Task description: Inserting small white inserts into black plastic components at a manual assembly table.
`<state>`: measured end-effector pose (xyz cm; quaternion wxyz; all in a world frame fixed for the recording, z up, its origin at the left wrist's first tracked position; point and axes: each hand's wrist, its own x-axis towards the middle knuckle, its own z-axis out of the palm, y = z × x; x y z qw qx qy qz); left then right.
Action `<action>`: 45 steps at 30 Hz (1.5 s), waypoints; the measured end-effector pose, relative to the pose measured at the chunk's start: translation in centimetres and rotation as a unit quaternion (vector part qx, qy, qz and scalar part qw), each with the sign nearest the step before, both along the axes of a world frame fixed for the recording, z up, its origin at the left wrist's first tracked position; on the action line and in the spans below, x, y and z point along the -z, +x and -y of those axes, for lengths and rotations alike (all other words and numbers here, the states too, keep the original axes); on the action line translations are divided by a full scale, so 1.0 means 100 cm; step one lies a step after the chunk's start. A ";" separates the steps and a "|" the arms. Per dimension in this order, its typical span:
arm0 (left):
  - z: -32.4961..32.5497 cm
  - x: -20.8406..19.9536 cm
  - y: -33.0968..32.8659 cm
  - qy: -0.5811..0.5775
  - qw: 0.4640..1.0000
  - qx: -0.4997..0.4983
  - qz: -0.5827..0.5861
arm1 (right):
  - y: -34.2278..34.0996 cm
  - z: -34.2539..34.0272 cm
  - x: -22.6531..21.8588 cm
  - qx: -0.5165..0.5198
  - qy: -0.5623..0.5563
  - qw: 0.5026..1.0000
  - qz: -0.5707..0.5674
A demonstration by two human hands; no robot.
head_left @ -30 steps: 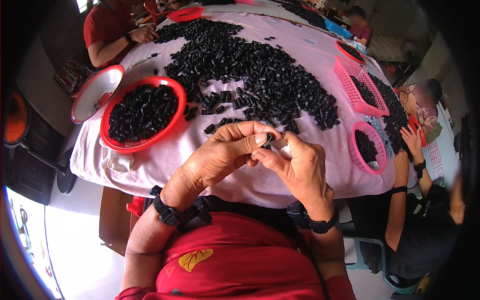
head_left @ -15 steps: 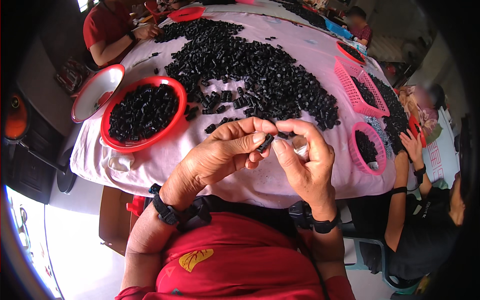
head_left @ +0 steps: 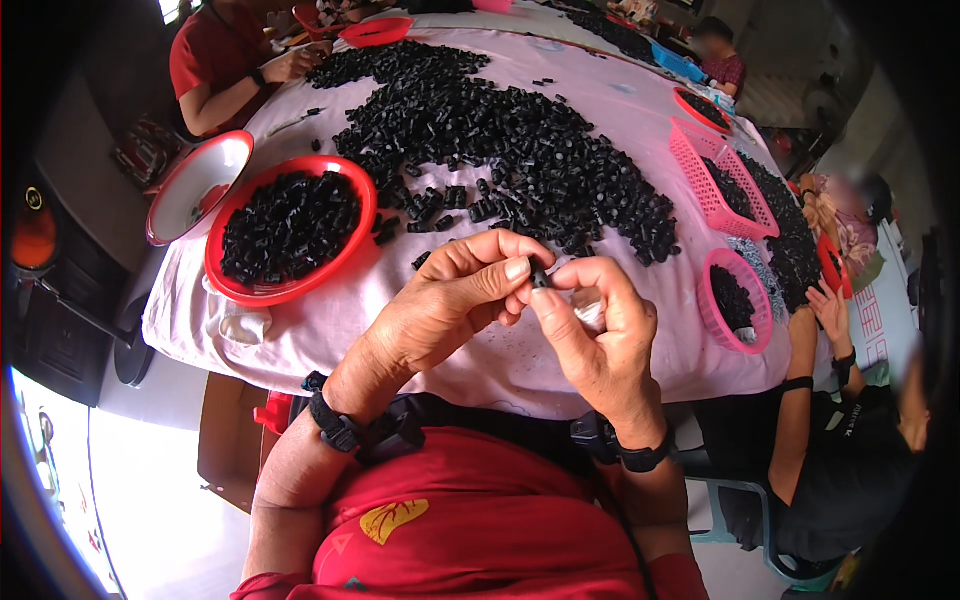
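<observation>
Over the near edge of the cloth-covered table, my left hand (head_left: 450, 290) pinches a small black cylindrical part (head_left: 539, 277) between thumb and forefinger. My right hand (head_left: 610, 345) closes its thumb and forefinger on the same part from the other side. A whitish, shiny bit (head_left: 590, 310) shows among the curled fingers of that hand; its kind I cannot make out. Just beyond both hands spreads a big pile of similar black parts (head_left: 500, 130). Left of my hands stands a red basin (head_left: 369, 205) filled with black parts.
A white, red-rimmed basin (head_left: 185, 185) leans beside the red one. On the right are a pink rectangular basket (head_left: 700, 170) and a round pink basket (head_left: 765, 310), both holding black parts. A co-worker's hand (head_left: 830, 310) is near the right edge; other people sit around the table.
My right hand has moved slightly left, and its thumb now presses on the black part. The part has turned more upright between the fingers.
</observation>
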<state>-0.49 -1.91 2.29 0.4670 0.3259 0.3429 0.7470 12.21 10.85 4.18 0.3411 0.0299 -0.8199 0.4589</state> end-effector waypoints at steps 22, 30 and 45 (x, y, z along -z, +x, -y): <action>-0.001 0.005 0.000 -0.005 0.998 0.050 -0.029 | -0.003 -0.007 0.007 0.107 0.174 0.977 0.055; -0.001 0.006 0.001 -0.015 0.999 0.039 -0.028 | -0.003 -0.008 0.008 0.117 0.184 0.975 0.051; -0.003 0.006 0.000 -0.015 0.999 0.036 -0.024 | -0.002 -0.010 0.009 0.120 0.205 0.969 0.065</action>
